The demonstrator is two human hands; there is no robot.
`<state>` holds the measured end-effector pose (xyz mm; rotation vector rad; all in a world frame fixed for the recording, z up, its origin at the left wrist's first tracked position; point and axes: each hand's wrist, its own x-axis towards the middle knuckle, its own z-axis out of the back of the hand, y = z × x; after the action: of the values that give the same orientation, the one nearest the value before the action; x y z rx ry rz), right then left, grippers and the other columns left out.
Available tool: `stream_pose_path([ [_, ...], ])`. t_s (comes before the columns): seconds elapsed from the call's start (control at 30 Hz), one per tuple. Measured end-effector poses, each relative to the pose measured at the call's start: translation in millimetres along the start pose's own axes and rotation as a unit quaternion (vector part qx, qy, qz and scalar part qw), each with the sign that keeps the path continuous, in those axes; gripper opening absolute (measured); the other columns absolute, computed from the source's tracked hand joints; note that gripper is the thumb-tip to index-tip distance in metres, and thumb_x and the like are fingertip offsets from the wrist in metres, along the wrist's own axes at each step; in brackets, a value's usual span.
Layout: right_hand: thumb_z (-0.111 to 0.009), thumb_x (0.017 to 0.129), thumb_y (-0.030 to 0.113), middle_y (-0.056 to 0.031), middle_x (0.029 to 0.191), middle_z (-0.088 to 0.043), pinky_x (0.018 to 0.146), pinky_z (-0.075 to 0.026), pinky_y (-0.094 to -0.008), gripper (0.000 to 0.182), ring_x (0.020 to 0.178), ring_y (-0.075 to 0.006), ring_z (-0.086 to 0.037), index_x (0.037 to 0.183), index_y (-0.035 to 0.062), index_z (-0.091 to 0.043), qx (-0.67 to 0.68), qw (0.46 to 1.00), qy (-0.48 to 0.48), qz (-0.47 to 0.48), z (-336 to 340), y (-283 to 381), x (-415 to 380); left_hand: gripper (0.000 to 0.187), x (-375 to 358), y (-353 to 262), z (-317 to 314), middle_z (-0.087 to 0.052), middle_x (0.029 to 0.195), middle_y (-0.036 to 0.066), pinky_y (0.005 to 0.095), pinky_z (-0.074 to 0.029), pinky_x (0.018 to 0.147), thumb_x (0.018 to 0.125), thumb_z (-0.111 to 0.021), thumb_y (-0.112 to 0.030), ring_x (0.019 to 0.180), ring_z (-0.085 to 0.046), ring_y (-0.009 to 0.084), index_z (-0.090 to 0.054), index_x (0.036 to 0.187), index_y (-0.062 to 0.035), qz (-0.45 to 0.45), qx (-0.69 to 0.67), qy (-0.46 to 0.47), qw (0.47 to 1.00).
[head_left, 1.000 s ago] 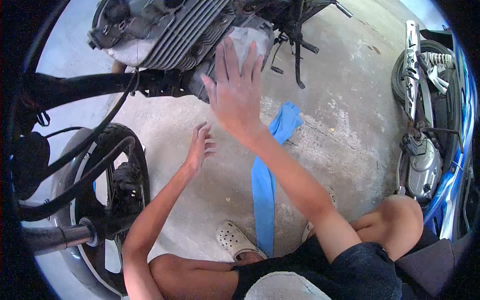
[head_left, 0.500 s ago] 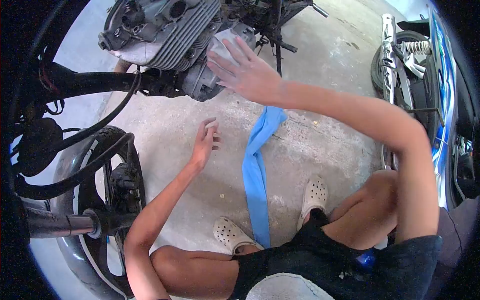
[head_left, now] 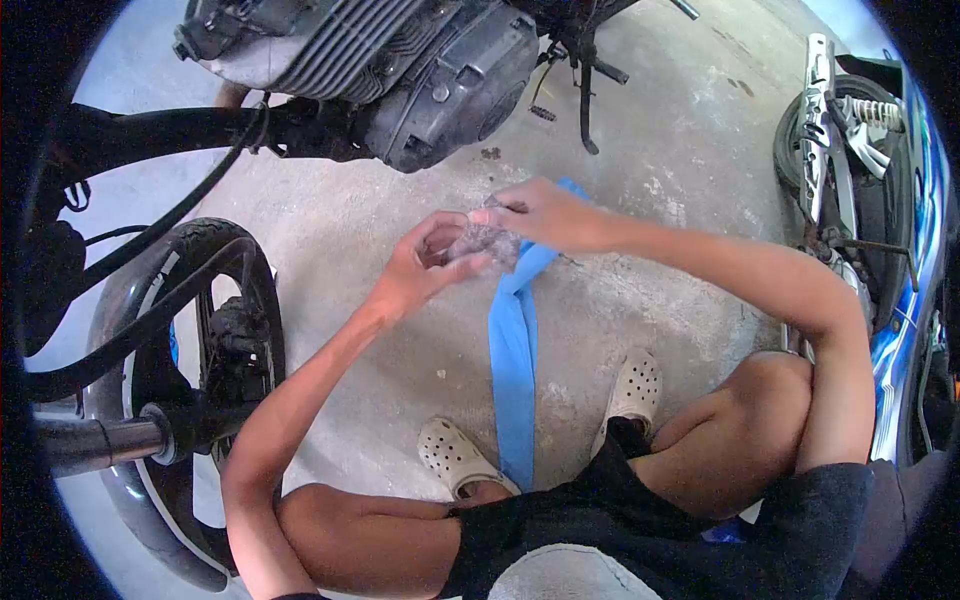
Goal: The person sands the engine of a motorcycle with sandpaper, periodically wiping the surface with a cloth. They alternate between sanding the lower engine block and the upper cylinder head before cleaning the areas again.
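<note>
Between my hands is a small, crumpled grey speckled sheet (head_left: pixel 492 246), which looks like sandpaper but is blurred. My left hand (head_left: pixel 425 258) curls around its left side, thumb below and fingers above. From the upper right, my right hand (head_left: pixel 545 212) pinches the same sheet, fingers bent over its top edge. Grey dust coats the fingers. Just above the hands is the motorcycle engine's side cover (head_left: pixel 470 85), scuffed grey, which neither hand touches. A twisted blue cloth (head_left: pixel 515 350) lies on the floor beneath them, running down between my feet.
The engine's finned cylinder (head_left: pixel 345 45) fills the upper left, with a black frame tube (head_left: pixel 190 135) and hanging hose beside it. A motorcycle wheel (head_left: pixel 265 340) stands at the left. Another motorcycle (head_left: pixel 890 200) is close on the right. A kickstand (head_left: pixel 588 110) hangs near the engine.
My right hand has come down off the engine cover with the sheet. My left hand has moved up and right to meet it, and both now grip the sheet.
</note>
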<state>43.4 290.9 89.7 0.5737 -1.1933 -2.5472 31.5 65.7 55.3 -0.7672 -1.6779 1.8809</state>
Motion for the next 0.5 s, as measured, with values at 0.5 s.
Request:
stream_pose_path([
  [0.5,-0.066,0.088,0.031,-0.0061,0.114,-0.058,0.091,-0.046,-0.0298,0.050,0.103,-0.0126,-0.055,0.126,0.0017,-0.051,0.384,0.921,-0.002,-0.057,35,-23,-15,0.032,27,-10,-6,-0.069,0.096,0.008,0.0307,-0.057,0.073,0.088,-0.066,-0.020,0.085,-0.067,0.0134,-0.047,0.111,-0.0086,0.093,-0.223,-0.102,0.965],
])
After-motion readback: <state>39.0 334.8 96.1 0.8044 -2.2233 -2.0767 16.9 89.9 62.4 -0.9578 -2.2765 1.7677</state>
